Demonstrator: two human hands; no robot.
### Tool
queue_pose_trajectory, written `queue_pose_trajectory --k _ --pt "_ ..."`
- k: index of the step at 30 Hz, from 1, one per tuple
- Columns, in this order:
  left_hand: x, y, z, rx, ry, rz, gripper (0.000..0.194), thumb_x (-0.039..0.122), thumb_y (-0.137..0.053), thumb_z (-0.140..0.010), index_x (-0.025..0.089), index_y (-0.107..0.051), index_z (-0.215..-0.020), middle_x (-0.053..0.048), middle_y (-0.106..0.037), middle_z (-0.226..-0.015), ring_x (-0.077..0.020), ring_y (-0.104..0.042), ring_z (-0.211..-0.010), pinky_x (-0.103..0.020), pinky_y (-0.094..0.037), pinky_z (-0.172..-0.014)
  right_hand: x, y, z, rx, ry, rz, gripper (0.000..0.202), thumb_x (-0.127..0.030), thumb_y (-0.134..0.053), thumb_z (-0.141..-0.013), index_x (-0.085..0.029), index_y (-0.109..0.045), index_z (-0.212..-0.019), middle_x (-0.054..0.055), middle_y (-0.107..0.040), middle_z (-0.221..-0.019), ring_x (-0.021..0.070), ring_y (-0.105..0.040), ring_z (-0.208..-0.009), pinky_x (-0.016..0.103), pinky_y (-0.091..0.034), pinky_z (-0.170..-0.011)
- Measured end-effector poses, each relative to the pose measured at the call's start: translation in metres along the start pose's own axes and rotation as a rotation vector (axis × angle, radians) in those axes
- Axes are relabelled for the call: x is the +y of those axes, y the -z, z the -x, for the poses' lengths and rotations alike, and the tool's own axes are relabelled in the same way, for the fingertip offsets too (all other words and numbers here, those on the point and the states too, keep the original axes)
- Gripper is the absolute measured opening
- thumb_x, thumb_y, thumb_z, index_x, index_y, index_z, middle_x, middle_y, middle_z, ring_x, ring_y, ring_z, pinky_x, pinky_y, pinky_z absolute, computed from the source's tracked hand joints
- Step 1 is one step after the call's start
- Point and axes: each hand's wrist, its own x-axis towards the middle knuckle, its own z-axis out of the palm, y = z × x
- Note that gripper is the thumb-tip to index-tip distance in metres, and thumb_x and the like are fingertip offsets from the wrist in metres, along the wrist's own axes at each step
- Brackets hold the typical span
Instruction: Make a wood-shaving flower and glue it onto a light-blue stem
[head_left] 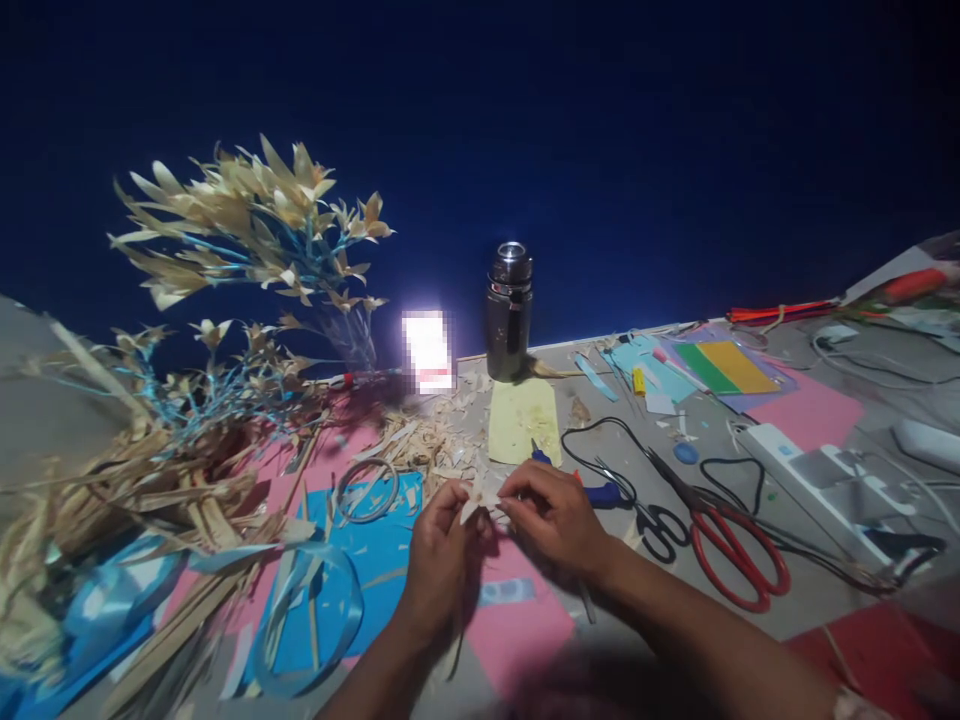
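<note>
Between my hands is a small pale flower [478, 497] of dry, husk-like petals. My left hand [441, 545] pinches it low down, with a thin strip hanging below the fist. The fingertips of my right hand [553, 512] are drawn together at the flower's right side, pinching a petal edge. Just beyond the right hand lies a blue-handled tool [606, 495], partly hidden by it. Pink sheets [517, 625] and a blue sheet [382, 590] are spread under and beside my hands.
Husk scraps [427, 450] litter the table near a dark flask [508, 320] and a yellow sheet [523, 420]. Finished-looking husk flowers [255, 220] stand back left above light-blue ribbon [352, 610]. Red-handled scissors [739, 560], black-handled scissors [661, 533] and a power strip [810, 490] lie right.
</note>
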Motion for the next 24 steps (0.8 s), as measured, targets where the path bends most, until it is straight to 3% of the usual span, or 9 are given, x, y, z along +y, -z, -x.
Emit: queue_pose_trajectory --k 6,12,20,24 --pt "-0.019 0.005 -0.007 -0.016 0.098 0.101 0.022 0.025 -0.082 -0.075 0.018 -0.061 -0.076 0.003 -0.062 -0.056 -0.0110 -0.056 -0.052 -0.022 -0.045 -0.055 0.007 -0.004 0.008 0.068 0.041 -0.050 0.015 -0.017 -0.066 -0.088 -0.022 -0.066 -0.102 0.004 -0.065 -0.090 0.0134 -0.051 -0.059 0.028 -0.045 -0.058" --pt "-0.021 0.009 -0.007 -0.011 0.086 0.093 0.020 0.025 -0.084 -0.072 0.014 -0.069 -0.080 -0.001 -0.067 -0.059 -0.0130 -0.060 -0.053 -0.025 -0.049 -0.055 0.003 -0.005 0.005 0.113 0.203 -0.029 0.016 -0.010 -0.059 -0.090 -0.022 -0.068 -0.093 0.006 -0.067 -0.084 0.0208 -0.064 -0.081 0.033 -0.052 -0.070" --pt "-0.017 0.009 -0.005 -0.014 0.106 0.121 0.036 0.024 -0.088 -0.068 0.016 -0.070 -0.098 -0.002 -0.072 -0.064 -0.0140 -0.063 -0.053 -0.026 -0.050 -0.053 0.006 -0.006 0.009 0.175 0.225 0.010 0.018 -0.007 -0.059 -0.089 -0.022 -0.067 -0.095 0.006 -0.068 -0.083 0.0213 -0.064 -0.081 0.033 -0.052 -0.071" --pt "-0.020 0.010 -0.004 -0.045 0.120 0.101 0.029 0.027 -0.086 -0.070 0.015 -0.070 -0.092 -0.001 -0.070 -0.063 -0.0121 -0.060 -0.049 -0.024 -0.049 -0.050 0.007 -0.008 0.010 0.168 0.246 0.040 0.017 -0.007 -0.059 -0.091 -0.022 -0.066 -0.094 0.006 -0.068 -0.082 0.0208 -0.063 -0.081 0.032 -0.051 -0.072"
